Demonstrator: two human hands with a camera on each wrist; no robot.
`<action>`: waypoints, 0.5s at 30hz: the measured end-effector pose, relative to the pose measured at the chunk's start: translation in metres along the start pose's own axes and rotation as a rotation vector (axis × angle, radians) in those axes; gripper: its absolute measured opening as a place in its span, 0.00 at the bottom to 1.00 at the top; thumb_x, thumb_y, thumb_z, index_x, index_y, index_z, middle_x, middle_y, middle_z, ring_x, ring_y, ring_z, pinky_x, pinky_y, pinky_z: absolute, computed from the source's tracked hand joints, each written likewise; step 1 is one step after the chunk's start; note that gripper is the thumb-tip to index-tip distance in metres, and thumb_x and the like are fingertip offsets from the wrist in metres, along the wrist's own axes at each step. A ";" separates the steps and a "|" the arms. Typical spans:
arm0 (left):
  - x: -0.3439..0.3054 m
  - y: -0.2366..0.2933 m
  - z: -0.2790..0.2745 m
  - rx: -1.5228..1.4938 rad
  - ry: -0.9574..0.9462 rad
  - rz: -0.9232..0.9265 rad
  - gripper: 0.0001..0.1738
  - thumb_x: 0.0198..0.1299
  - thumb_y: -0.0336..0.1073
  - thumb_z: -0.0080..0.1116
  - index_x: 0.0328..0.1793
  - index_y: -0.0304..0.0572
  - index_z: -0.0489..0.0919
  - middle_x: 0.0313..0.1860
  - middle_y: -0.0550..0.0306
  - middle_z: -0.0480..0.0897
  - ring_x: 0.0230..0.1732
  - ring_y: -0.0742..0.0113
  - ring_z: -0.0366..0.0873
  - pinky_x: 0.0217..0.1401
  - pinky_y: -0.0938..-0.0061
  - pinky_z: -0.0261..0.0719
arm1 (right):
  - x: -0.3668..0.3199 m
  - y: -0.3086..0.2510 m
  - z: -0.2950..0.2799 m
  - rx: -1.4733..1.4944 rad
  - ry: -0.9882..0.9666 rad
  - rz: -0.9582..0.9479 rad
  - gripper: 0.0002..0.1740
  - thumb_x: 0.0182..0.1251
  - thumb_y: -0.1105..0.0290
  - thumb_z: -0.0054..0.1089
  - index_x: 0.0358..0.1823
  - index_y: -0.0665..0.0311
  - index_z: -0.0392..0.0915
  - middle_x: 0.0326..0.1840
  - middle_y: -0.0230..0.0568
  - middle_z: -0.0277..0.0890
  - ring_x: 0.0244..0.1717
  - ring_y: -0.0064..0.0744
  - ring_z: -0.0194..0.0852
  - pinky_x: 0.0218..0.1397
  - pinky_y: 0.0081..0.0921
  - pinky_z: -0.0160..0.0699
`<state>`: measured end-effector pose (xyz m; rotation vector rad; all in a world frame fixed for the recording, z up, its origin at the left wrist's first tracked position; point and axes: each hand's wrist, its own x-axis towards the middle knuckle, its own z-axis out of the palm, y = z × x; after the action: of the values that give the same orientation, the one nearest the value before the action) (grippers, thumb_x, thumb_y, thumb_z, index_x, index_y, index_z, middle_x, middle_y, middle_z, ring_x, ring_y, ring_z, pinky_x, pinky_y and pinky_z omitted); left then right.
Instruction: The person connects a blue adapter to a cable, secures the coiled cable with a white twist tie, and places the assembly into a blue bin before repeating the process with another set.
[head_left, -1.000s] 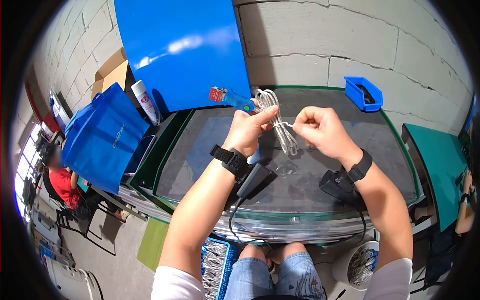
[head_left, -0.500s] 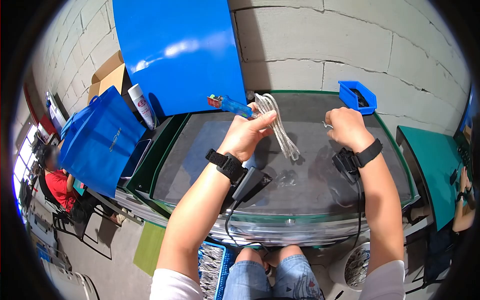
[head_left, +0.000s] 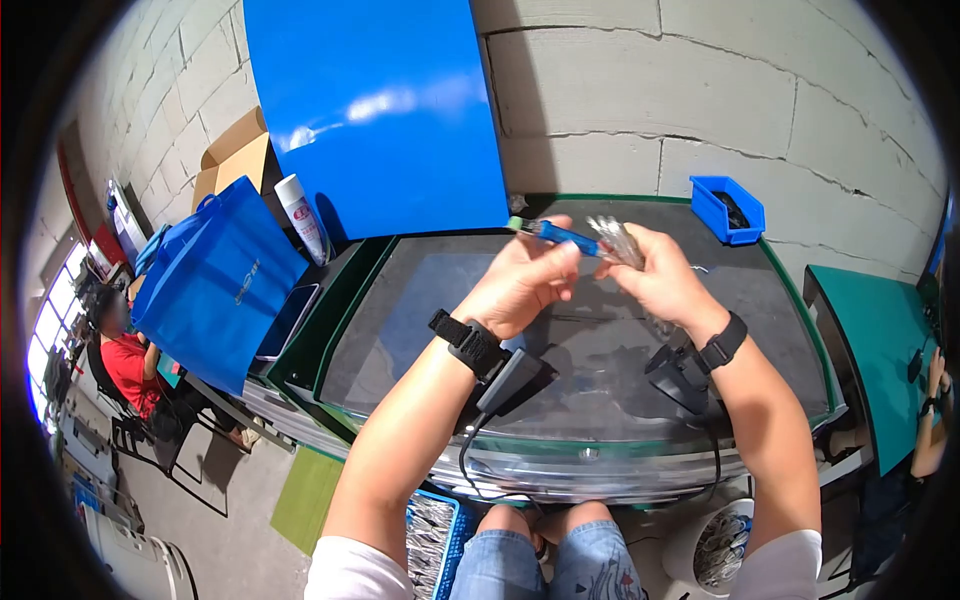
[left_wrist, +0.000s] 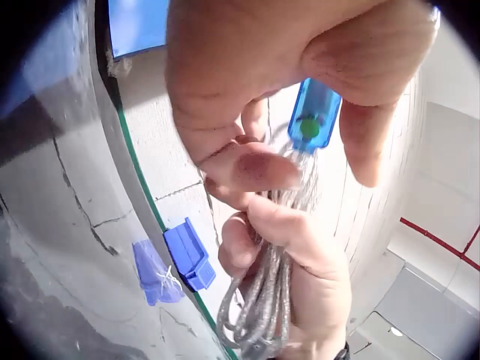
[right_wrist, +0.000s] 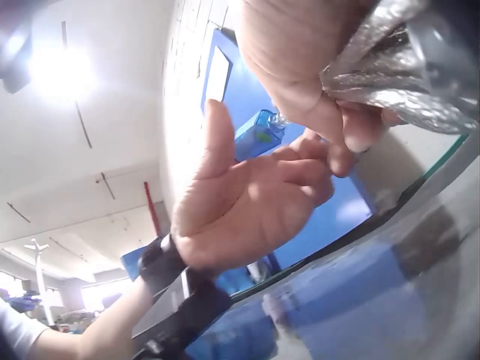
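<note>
My right hand (head_left: 665,275) grips a coiled clear-jacketed cable (left_wrist: 262,300) whose braid looks silvery, thumb and fingers wrapped round the bundle. From the cable runs a translucent blue connector housing (left_wrist: 315,112) with a green dot on its side. My left hand (head_left: 525,280) is beside that housing, its thumb (left_wrist: 366,146) apart from it and its fingers loosely bent near the cable's end. In the right wrist view the left palm faces the camera. A short white tie (head_left: 702,269) lies on the dark tabletop (head_left: 480,400) beyond the right hand.
A blue bin (head_left: 727,208) stands at the back right. To the left are a blue bag (head_left: 215,290), a spray can (head_left: 302,218) and a cardboard box (head_left: 232,150). Below the table sit a blue basket (head_left: 462,530) and a white bucket (head_left: 680,560), both holding cables.
My right hand has let go of the white tie and come back left to grip the cable bundle. The left hand's hold has loosened, and the blue housing has turned.
</note>
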<state>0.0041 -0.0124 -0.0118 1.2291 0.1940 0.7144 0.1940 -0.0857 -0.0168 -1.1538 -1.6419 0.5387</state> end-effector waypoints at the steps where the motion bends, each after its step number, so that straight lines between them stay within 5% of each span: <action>1: 0.001 0.002 -0.001 -0.051 0.059 0.081 0.27 0.57 0.39 0.62 0.61 0.43 0.66 0.40 0.61 0.76 0.39 0.73 0.75 0.37 0.78 0.73 | 0.001 -0.002 -0.007 -0.133 0.042 -0.015 0.09 0.58 0.78 0.54 0.41 0.67 0.72 0.33 0.31 0.76 0.35 0.17 0.71 0.37 0.18 0.71; 5: 0.002 0.004 -0.005 -0.047 0.067 0.170 0.22 0.59 0.37 0.59 0.59 0.45 0.69 0.42 0.61 0.76 0.40 0.73 0.75 0.43 0.78 0.76 | 0.001 -0.012 -0.012 -0.339 0.124 -0.099 0.13 0.54 0.79 0.60 0.43 0.66 0.73 0.32 0.37 0.78 0.35 0.26 0.76 0.42 0.23 0.73; 8: 0.003 0.005 -0.004 -0.005 0.062 0.193 0.21 0.59 0.37 0.60 0.58 0.46 0.71 0.48 0.58 0.76 0.43 0.71 0.76 0.47 0.77 0.77 | -0.002 -0.023 -0.004 -0.217 0.092 -0.323 0.18 0.52 0.75 0.67 0.45 0.65 0.73 0.36 0.36 0.77 0.37 0.25 0.75 0.44 0.22 0.73; 10: 0.001 0.006 -0.003 -0.016 0.059 0.204 0.20 0.59 0.37 0.60 0.57 0.46 0.71 0.52 0.56 0.76 0.45 0.70 0.76 0.49 0.76 0.77 | -0.003 -0.028 -0.006 -0.152 0.046 -0.281 0.20 0.50 0.74 0.69 0.46 0.65 0.73 0.39 0.35 0.76 0.38 0.23 0.73 0.45 0.22 0.72; 13: 0.000 0.006 0.004 -0.016 -0.008 0.274 0.21 0.59 0.37 0.59 0.58 0.45 0.71 0.54 0.53 0.76 0.47 0.69 0.76 0.49 0.73 0.78 | -0.002 -0.027 -0.008 -0.158 0.083 -0.280 0.17 0.52 0.74 0.67 0.44 0.65 0.75 0.37 0.35 0.77 0.38 0.22 0.73 0.46 0.21 0.72; 15: 0.000 0.007 0.004 -0.096 -0.071 0.289 0.20 0.61 0.40 0.57 0.57 0.43 0.71 0.51 0.54 0.77 0.46 0.68 0.77 0.48 0.72 0.79 | -0.002 -0.025 -0.006 -0.121 0.135 -0.249 0.09 0.58 0.69 0.64 0.37 0.66 0.76 0.30 0.34 0.77 0.32 0.19 0.72 0.38 0.17 0.72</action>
<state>0.0038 -0.0143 -0.0041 1.2008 -0.0780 0.9174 0.1892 -0.0995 0.0042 -1.0289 -1.6874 0.2006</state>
